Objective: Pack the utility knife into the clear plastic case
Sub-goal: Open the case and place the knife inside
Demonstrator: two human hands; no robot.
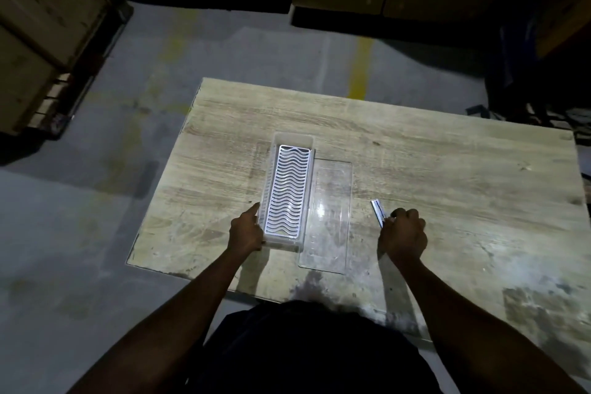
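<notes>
**Knife under my right fingers, open case under my left**

My left hand (246, 230) rests against the near left corner of the clear plastic case (287, 192). The fingers lie straight and close together along its outer wall, the tips reaching up the long side, the palm pressed to the near end. The case is a long, narrow, open rectangle with rounded corners and thin see-through walls. Inside it sits a white insert (289, 190), a flat grid of wavy ribs running crosswise, bright and glossy under the light.

Just beyond the case, on the side away from my left hand, the clear lid (326, 214) lies flat on the table, touching the case along its length. It is a shallow transparent tray shape with rounded corners, and a glare spot shines on it.

My right hand (403, 235) is curled down on the utility knife (377, 211), fingertips bunched over its near end. Only the far end pokes out past my fingers: a slim, straight, metallic-looking bar with a pale stripe. It lies on the table, well apart from the case, with the lid between them. I cannot tell whether it is lifted at all.

The table (447, 169) is pale wood-grain laminate, scuffed and smudged grey near me. No writing is readable on anything.
</notes>
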